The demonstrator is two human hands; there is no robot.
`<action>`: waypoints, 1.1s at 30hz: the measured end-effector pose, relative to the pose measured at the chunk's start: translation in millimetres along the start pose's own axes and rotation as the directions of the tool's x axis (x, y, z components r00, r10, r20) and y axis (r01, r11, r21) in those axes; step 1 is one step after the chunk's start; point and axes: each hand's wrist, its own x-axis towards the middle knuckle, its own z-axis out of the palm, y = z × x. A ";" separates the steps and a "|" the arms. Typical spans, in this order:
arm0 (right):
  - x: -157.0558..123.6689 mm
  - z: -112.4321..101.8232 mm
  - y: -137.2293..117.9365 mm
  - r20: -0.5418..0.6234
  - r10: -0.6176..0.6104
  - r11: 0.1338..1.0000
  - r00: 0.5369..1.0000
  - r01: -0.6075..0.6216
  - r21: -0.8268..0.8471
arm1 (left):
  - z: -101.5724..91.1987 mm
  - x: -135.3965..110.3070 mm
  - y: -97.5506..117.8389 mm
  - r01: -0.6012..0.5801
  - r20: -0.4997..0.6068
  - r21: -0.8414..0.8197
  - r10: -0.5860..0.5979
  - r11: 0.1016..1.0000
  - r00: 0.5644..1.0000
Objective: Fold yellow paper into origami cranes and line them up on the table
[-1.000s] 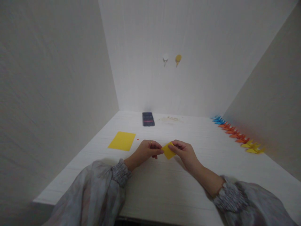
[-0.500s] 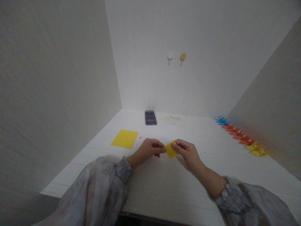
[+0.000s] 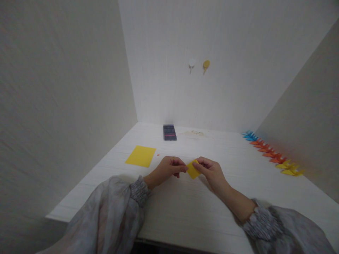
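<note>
Between my two hands is a small folded square of yellow paper (image 3: 193, 171), held just above the white table. My left hand (image 3: 172, 166), with a ring on one finger, pinches the paper's left corner between thumb and forefinger. On the other side my right hand (image 3: 210, 169) grips the upper right part, its thumb lying on the near face. The fingers behind the paper are hidden. To the left of my left hand, a larger flat sheet of yellow paper (image 3: 141, 156) lies on the table.
A row of folded paper cranes (image 3: 270, 152) in blue, orange and yellow runs along the right wall. A dark, blurred-out rectangular object (image 3: 170, 133) lies near the back wall. Two hooks (image 3: 206, 64) are on that wall. A tiny orange scrap (image 3: 158, 155) lies beside the yellow sheet.
Almost nothing differs. Both hands keep hold of the folded yellow paper, with at most a very slight shift of the left fingertips at its corner.
</note>
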 end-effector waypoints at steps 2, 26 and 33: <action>0.0 0.2 0.2 0.004 0.003 1.000 1.000 -0.003 -0.001 | 0.4 0.4 0.2 -0.004 -0.012 0.004 0.004 1.000 1.000; 8.0 -7.5 -5.0 0.308 -0.512 0.446 0.802 0.555 -0.703 | -6.1 -6.1 3.6 -0.356 0.073 0.657 0.414 0.665 0.907; 10.8 -8.4 -13.2 0.440 -0.430 0.245 0.788 0.571 -0.784 | -7.9 -7.1 7.3 -0.392 0.178 0.740 0.403 0.546 0.898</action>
